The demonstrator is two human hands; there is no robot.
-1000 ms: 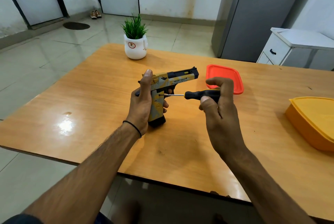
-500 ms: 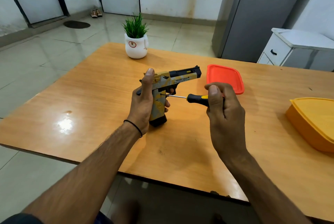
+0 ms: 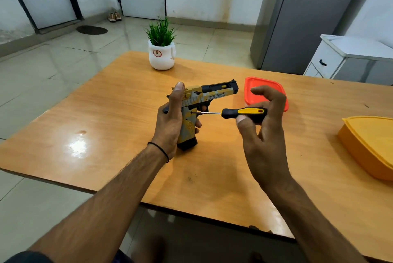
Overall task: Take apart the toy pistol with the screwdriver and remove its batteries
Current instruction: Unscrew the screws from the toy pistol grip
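Note:
A yellow, grey and black toy pistol point(image 3: 212, 94) stands upright with its black grip base on the wooden table point(image 3: 106, 114), barrel pointing right. My left hand point(image 3: 172, 122) grips its handle from the left, thumb up along the rear of the slide. My right hand point(image 3: 263, 128) holds the black and yellow screwdriver point(image 3: 242, 112) by its handle, thumb under it, index finger lifted and curled above. The thin shaft lies level and its tip sits in a screw hole on the grip just behind the trigger.
An orange-red lid point(image 3: 265, 88) lies flat behind my right hand. A yellow plastic container point(image 3: 370, 145) sits at the table's right edge. A white pot with a green plant point(image 3: 161, 54) stands at the far edge. A white cabinet point(image 3: 340, 58) stands beyond the table.
My right hand has shifted its fingers on the screwdriver handle, the index finger lifting off, as in turning. The tip stays in the same screw hole. Left hand and pistol hold still.

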